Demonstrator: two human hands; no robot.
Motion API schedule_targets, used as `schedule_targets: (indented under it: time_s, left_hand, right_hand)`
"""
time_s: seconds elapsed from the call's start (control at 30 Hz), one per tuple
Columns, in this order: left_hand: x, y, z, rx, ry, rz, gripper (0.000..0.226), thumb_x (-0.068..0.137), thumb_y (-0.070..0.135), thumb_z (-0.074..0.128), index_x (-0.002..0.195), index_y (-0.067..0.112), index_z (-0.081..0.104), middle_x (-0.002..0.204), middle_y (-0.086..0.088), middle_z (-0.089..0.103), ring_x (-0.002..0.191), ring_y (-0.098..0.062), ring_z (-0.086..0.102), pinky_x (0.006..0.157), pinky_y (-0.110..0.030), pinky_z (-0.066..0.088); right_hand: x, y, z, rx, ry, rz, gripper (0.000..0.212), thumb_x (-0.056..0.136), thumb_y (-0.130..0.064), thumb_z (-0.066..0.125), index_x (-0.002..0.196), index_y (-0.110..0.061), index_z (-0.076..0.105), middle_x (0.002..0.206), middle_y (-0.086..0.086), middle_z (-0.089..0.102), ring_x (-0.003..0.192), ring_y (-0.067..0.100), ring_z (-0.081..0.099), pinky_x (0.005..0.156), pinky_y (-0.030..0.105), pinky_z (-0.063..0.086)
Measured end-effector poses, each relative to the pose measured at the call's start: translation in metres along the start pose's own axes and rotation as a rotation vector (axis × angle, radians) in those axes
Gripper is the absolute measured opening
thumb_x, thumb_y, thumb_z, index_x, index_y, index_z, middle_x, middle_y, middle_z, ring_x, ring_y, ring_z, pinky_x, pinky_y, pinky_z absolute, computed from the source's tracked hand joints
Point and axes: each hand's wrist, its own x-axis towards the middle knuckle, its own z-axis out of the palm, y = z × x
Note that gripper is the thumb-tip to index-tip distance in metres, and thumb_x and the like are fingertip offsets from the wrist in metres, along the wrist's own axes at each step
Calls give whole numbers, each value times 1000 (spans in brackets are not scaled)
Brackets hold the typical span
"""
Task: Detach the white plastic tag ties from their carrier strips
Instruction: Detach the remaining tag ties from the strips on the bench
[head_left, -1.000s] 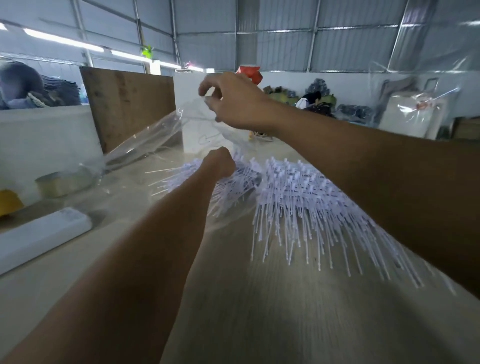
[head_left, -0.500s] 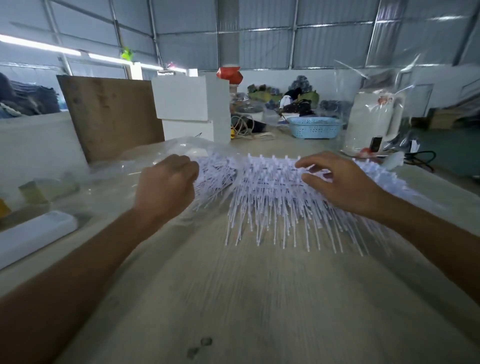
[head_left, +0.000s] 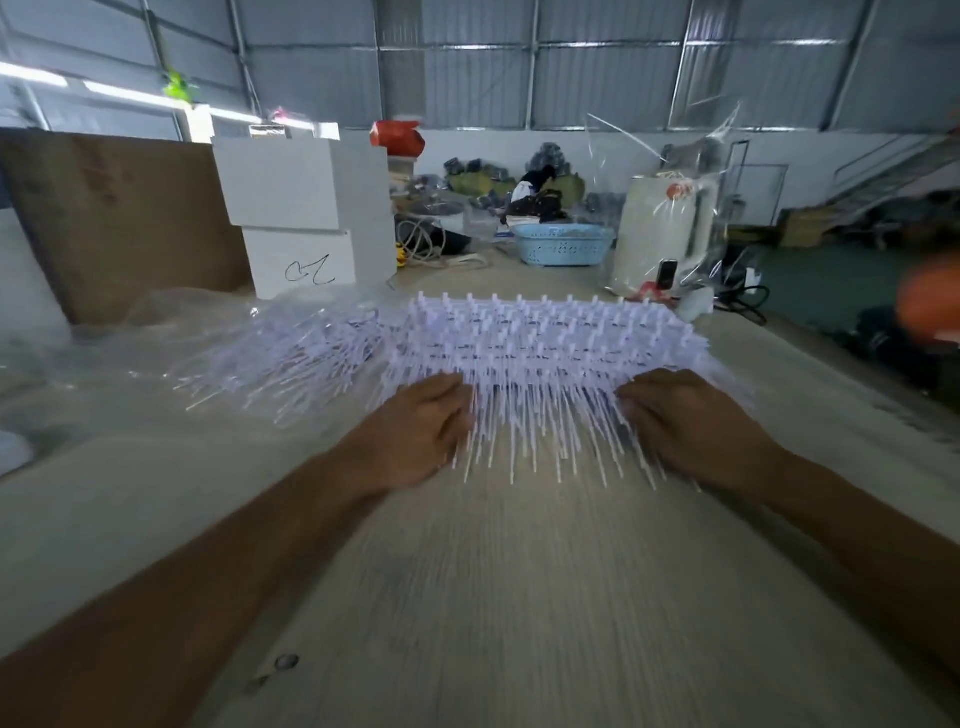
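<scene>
Facing you in the head view, the broad bundle of white plastic tag ties (head_left: 545, 348) lies on the pale wooden table (head_left: 519, 597), long axis left-to-right; your left hand (head_left: 415, 434) and right hand (head_left: 691, 426) rest equally near, at its near corners; their grip cannot be told.

Head-worn wide-angle view looks forward and down, close over the table (head_left: 519, 597).

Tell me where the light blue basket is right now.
In the head view, the light blue basket sits at the table's far end, right of centre, between the stacked white boxes and the plastic-wrapped kettle.
</scene>
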Motion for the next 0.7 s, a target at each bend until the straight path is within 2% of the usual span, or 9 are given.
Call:
schedule_targets:
  time_s: [0.03, 0.2, 0.3, 0.4, 0.47, 0.53, 0.57, 0.63, 0.7]
  left_hand:
    - [-4, -1, 4, -34, -8, -8, 46, 107, 24, 40, 149, 5, 42, 159, -13, 35, 148, -23, 30, 115, -12, 3]
    - [-5, 3, 0, -87, 102, -23, 40, 102, 11, 50, 141, 3, 53, 150, -15, 48, 140, -29, 43, 111, -21, 21]
    - [-6, 5, 2, -23, 112, -11, 39, 100, 11, 53, 138, 5, 57, 145, -13, 53, 134, -30, 48, 109, -32, 36]
    - [-3, 5, -1, -40, 208, -39, 31, 101, 11, 51, 129, 11, 64, 136, -6, 61, 123, -25, 57, 101, -37, 45]
    - [1, 9, -9, -142, 318, -130, 26, 102, 11, 47, 119, 17, 67, 122, -3, 68, 98, -16, 66, 85, -33, 52]
    - [8, 13, -22, -297, 406, -205, 26, 102, 8, 46, 109, 20, 68, 104, -3, 72, 62, -8, 62, 62, -30, 49]
    - [14, 15, -31, -367, 430, -205, 27, 102, 6, 46, 106, 20, 68, 100, -2, 73, 59, -10, 61, 60, -30, 48]
    - [28, 16, -52, -470, 437, -121, 27, 103, 5, 46, 106, 18, 70, 102, 8, 70, 79, -6, 66, 72, -20, 50]
    - [50, 15, -69, -507, 400, -28, 25, 104, 10, 48, 114, 20, 68, 109, 14, 66, 94, 12, 59, 81, -5, 43]
  right_hand:
    - [0, 0, 2, 27, 30, 20, 21, 99, -10, 57, 104, -2, 75, 105, 15, 73, 98, 31, 67, 89, 38, 47]
    - [2, -2, -1, 98, 114, 154, 28, 99, -14, 55, 79, -30, 67, 96, 4, 73, 78, 20, 58, 70, 31, 42]
    - [0, -1, -4, 112, 192, 208, 19, 100, -20, 55, 104, -26, 72, 105, -3, 73, 89, 20, 64, 79, 36, 51]
    - [9, 1, -10, 142, 366, 207, 17, 100, -19, 55, 108, -22, 70, 104, -1, 71, 88, 19, 63, 78, 34, 52]
    - [25, 5, -15, 168, 404, 143, 19, 100, -17, 57, 112, -14, 71, 112, 6, 70, 101, 24, 63, 87, 28, 44]
    - [43, 12, -15, 200, 245, 153, 33, 102, -28, 55, 129, -12, 65, 133, 11, 62, 128, 29, 53, 106, 30, 35]
    - [49, 12, -12, 218, 92, 184, 44, 102, -39, 51, 139, -16, 58, 146, 11, 53, 139, 28, 43, 116, 35, 29]
    - [50, 10, 4, 178, -220, 230, 65, 99, -59, 36, 154, -26, 37, 163, 7, 30, 151, 24, 23, 123, 45, 18]
    - [40, 10, 27, 39, -370, 238, 73, 97, -67, 22, 160, -31, 12, 168, 2, 9, 155, 23, 8, 124, 50, 10]
